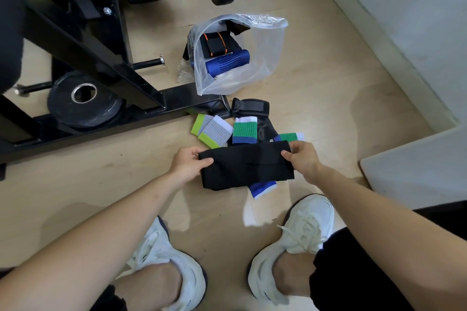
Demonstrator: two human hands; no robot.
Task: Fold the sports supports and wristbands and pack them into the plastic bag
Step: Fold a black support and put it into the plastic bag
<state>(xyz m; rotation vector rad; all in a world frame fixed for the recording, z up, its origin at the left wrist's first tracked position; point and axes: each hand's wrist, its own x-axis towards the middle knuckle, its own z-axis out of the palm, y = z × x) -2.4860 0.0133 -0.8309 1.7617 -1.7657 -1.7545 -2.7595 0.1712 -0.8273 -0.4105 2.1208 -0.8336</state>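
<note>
In the head view, a black support (pixel 246 166), plain, matte and flattened into a wide band, is held below the bag (pixel 265 40), towards the person. Its ends are pinched by the left hand (pixel 188 163) and the right hand (pixel 302 156), thumbs on top. Between it and the bag, grey-lime wristbands (pixel 213 131) and a green-blue wristband (pixel 244 131) are laid. A blue roll (pixel 227 62) is seen inside the bag.
</note>
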